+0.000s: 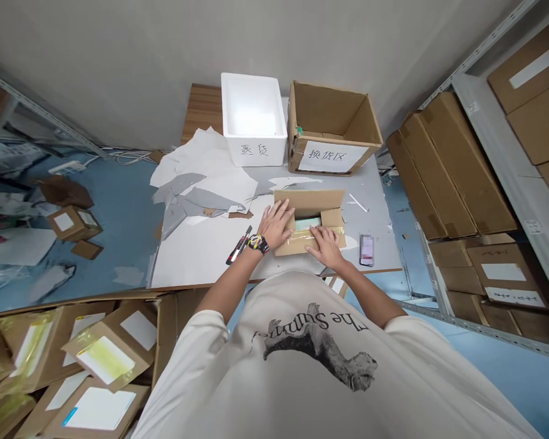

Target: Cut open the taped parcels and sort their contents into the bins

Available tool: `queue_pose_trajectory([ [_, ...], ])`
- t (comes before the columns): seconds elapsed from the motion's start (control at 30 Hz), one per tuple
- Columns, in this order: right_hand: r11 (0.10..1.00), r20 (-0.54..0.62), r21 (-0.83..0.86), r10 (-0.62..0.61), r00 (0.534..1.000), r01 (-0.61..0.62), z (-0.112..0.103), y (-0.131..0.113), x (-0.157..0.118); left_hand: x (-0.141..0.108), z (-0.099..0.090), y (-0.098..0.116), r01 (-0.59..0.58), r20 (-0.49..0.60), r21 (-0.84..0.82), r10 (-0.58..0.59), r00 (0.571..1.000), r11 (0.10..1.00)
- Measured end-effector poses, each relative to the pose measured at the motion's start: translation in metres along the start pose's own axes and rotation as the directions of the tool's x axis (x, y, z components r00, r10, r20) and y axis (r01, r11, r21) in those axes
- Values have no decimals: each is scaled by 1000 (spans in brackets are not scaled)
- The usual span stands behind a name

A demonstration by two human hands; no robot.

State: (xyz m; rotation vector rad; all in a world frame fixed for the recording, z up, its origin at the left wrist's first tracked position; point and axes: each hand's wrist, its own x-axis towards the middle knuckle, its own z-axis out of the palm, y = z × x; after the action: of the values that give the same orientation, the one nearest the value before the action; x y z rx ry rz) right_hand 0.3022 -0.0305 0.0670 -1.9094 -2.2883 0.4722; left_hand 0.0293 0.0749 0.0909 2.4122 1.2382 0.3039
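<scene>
A small cardboard box (309, 204) lies open on the white-topped table (196, 256), its flaps partly raised. My left hand (274, 224) rests flat on the box's left side. My right hand (326, 246) lies flat on the near flap, over shiny clear tape (336, 232). Between them, a pale green item (307, 224) shows inside the box, mostly hidden by the flaps. Just left of my left wrist lies a black and red utility knife (238, 246). A phone (366, 250) sits on the table to the right of the box.
Paper and grey foam scraps (201, 189) cover the table's left side. A white foam box (254, 119) and a labelled cardboard box (333, 128) stand at the back. Stacked cartons (448, 164) fill the metal shelves on the right; more parcels (105, 347) lie at bottom left.
</scene>
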Motion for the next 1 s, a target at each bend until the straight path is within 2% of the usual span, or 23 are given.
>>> queue_pose_trajectory([
  [0.17, 1000, -79, 11, -23, 997, 24, -22, 0, 11, 45, 4, -23, 109, 154, -74, -97, 983, 991],
  [0.27, 999, -137, -10, -46, 989, 45, -31, -8, -6, 62, -5, -38, 114, 289, -121, -75, 954, 986],
  [0.33, 998, -138, -1, -68, 988, 69, -36, -13, -26, 66, -12, -39, 131, 353, -97, -89, 931, 987],
  [0.4, 993, -112, 40, -103, 988, 108, -42, -16, -48, 63, -14, -30, 147, 356, -49, -120, 927, 988],
  [0.47, 984, -86, 110, -135, 987, 144, -48, -18, -65, 55, -10, -13, 134, 300, -9, -125, 946, 991],
  [0.57, 972, -67, 195, -122, 990, 132, -57, -18, -74, 40, 1, 14, 41, 199, 25, -45, 979, 999],
  [0.67, 971, 17, 224, -85, 996, 79, -60, -17, -66, 29, 3, 32, -95, 202, 48, 84, 976, 994],
  [0.77, 983, 160, 172, -94, 983, 66, -57, -16, -48, 23, -9, 37, -178, 233, 41, 164, 959, 983],
  [0.9, 978, 208, 3, -204, 957, 207, -50, -13, -14, 9, -37, 31, -174, 191, 27, 166, 967, 984],
  [1.0, 954, 210, -61, -276, 938, 294, -48, -7, 8, -8, -55, 18, -135, 198, 116, 110, 974, 984],
])
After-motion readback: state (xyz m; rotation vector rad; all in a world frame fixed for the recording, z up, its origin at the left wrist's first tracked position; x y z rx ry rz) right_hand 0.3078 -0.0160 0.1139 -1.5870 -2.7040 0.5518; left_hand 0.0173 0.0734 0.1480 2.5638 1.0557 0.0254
